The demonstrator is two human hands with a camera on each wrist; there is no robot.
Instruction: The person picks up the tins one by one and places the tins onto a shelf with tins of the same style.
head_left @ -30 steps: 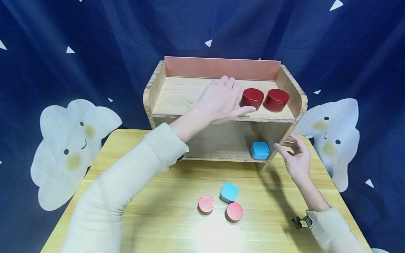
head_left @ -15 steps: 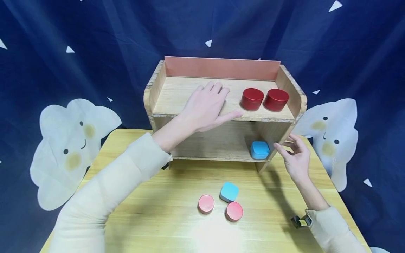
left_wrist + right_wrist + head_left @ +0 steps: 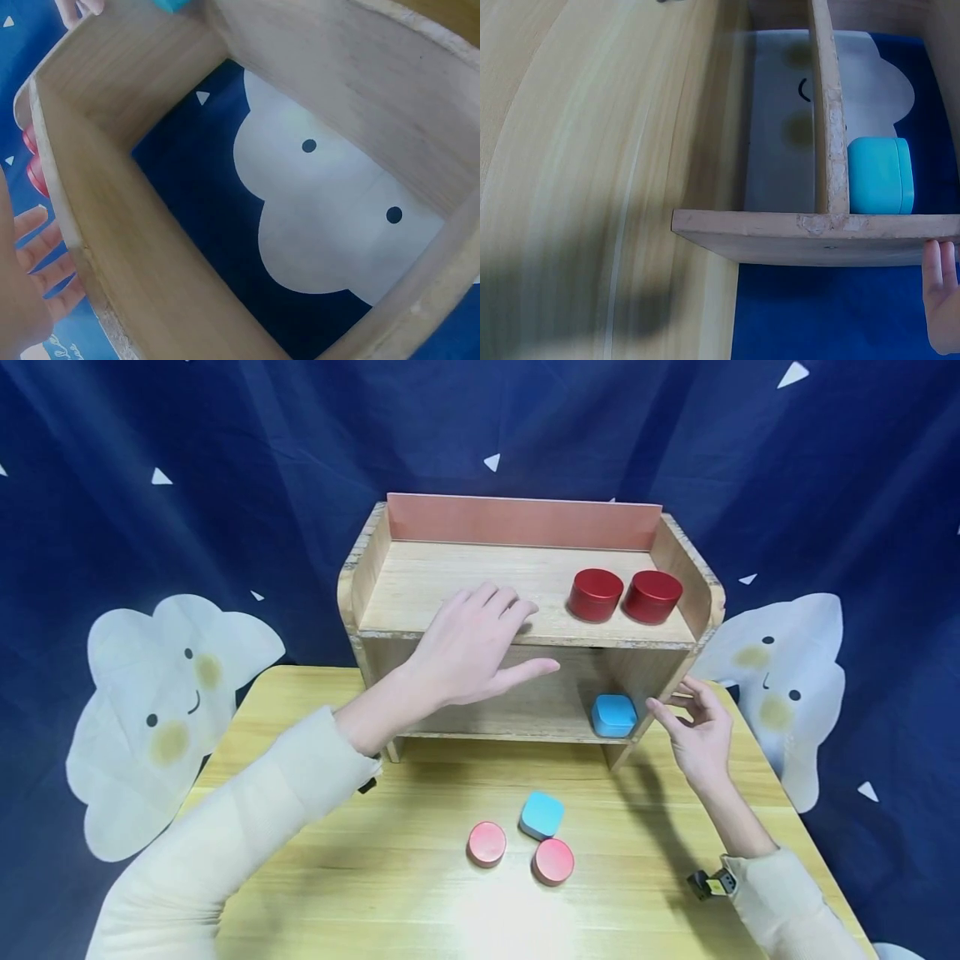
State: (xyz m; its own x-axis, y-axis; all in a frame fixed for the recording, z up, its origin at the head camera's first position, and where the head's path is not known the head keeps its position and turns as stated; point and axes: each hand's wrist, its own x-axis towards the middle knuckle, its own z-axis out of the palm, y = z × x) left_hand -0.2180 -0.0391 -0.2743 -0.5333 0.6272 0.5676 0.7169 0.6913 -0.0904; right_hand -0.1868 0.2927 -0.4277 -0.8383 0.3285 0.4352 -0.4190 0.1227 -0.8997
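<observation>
My left hand point(image 3: 476, 647), fingers spread and holding nothing, hovers at the front edge of the wooden shelf's point(image 3: 480, 635) upper board. To its right on that board stand two dark red round tins point(image 3: 596, 595) point(image 3: 652, 597), side by side. My right hand point(image 3: 703, 735) is at the shelf's right side panel; in the right wrist view its fingertips point(image 3: 932, 259) touch the panel, fingers fairly straight. On the lower board, near this panel, sits a blue rounded square box point(image 3: 614, 716), also seen as a turquoise box point(image 3: 877, 176) in the right wrist view.
On the wooden table point(image 3: 405, 877) before the shelf lie two lighter red round tins point(image 3: 487, 844) point(image 3: 553, 862) and another blue rounded square box point(image 3: 542, 815), close to one of them. A dark blue curtain point(image 3: 300, 460) with white cloud shapes hangs behind.
My left hand has drawn away from the dark red tins, leftward and toward me, from over the upper board to its front edge. The right hand and the tins stay put.
</observation>
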